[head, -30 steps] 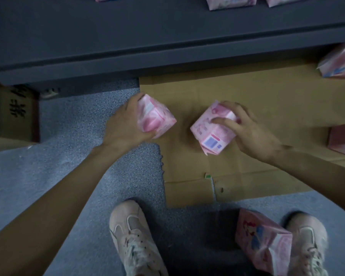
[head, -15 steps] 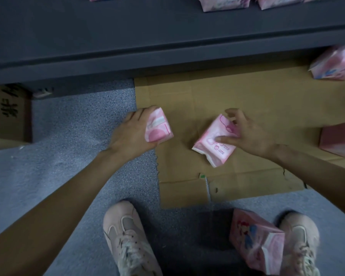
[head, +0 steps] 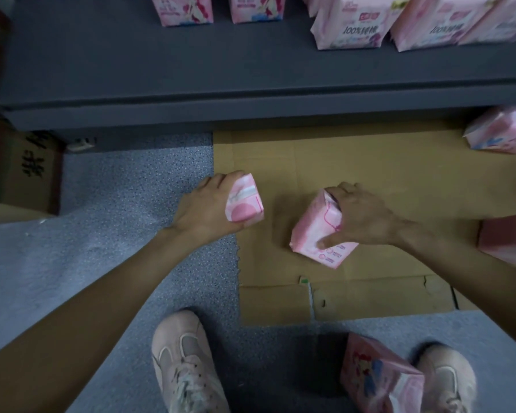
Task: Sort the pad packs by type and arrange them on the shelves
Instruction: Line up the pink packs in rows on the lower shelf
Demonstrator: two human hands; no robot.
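Left hand (head: 204, 208), arm extended forward, grips a small pink plastic pad pack (head: 245, 202) held over the left edge of the flattened brown cardboard sheet (head: 370, 171). Right hand (head: 362, 217), knuckles up, pinches a second pink wrapped pad pack (head: 318, 234) between thumb below and curled fingers above, over the cardboard. On the far dark grey shelf (head: 161, 67), large pink packs (head: 350, 20) read "100%".

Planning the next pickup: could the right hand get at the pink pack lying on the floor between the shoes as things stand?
Probably not yet. The right hand already grips a pink pack over the cardboard, so it is occupied. The floor pack by the right shoe lies uncovered.
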